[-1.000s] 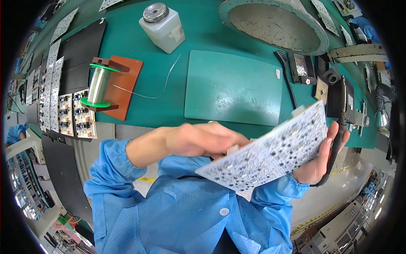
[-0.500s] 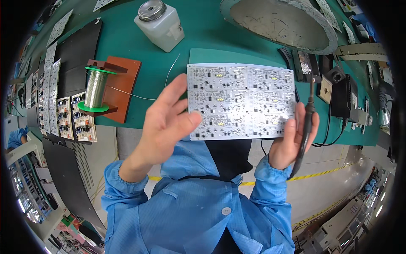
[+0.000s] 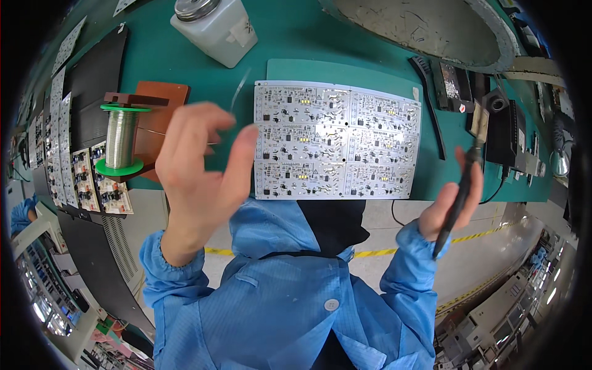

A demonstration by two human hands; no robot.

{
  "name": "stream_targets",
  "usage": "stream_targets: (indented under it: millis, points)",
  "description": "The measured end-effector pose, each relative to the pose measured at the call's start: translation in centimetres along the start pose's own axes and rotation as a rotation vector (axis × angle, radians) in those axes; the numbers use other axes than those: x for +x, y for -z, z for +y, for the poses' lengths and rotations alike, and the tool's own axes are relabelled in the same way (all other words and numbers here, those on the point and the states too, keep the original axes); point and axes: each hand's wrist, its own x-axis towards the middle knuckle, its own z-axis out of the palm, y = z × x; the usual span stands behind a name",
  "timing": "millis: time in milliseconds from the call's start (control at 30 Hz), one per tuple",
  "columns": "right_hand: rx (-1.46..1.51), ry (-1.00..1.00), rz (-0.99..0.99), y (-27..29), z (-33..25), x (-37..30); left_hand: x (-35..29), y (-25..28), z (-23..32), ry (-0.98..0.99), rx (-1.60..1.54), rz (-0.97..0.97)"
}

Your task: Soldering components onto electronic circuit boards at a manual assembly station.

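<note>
A white circuit board panel [image 3: 302, 148] with rows of small components lies flat on a green mat at the table's near edge. To its left, my left hand [image 3: 200, 172] is blurred by motion, thumb and fingers apart, with nothing visible in it. It hovers close to the loose end of solder wire [image 3: 240, 89] from a green-flanged solder spool [image 3: 121, 139] on a brown stand [image 3: 161, 95]. My right hand [image 3: 453, 200], right of the panel, is closed round the black handle of a soldering iron [image 3: 459, 200]. The iron's tip end points away toward its stand and partly overlaps it.
A white bottle with a metal lid [image 3: 216, 31] stands at the back. A black brush [image 3: 431, 102] lies right of the panel, beside a black soldering station [image 3: 509, 139]. A big round grey lamp or hood [image 3: 425, 28] overhangs the back right. More boards [image 3: 86, 179] lie at left.
My left hand has let go of the panel's left edge and moved left toward the solder wire. My right hand has drawn away rightward with the iron. The panel now lies flat.
</note>
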Motion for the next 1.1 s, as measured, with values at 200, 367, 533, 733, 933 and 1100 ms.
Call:
stream_targets:
  millis: [200,367,533,733,933,1100]
  points:
    - [-0.031,-0.309,-0.141,0.3,3.4,2.4,0.7,-2.0,-2.6,0.134,-0.051,-0.023]
    - [-0.042,-0.122,-0.031,0.6,2.3,1.9,0.3,-0.9,-1.0,0.213,-0.385,0.007]
    - [0.257,-0.079,-0.132,0.8,-2.1,1.5,-0.1,-1.4,0.6,-0.13,-0.372,-0.252]
    - [0.494,-0.118,-0.372,-0.5,-5.8,2.6,-0.2,-3.8,0.7,-0.244,-0.232,-0.149]
    - [0.474,-0.11,-0.382,-1.5,-6.1,2.7,-0.3,-4.5,0.4,-0.296,-0.16,-0.14]
    - [0.467,-0.128,-0.385,-1.9,-6.1,2.6,-0.4,-4.7,0.2,-0.334,-0.127,-0.151]
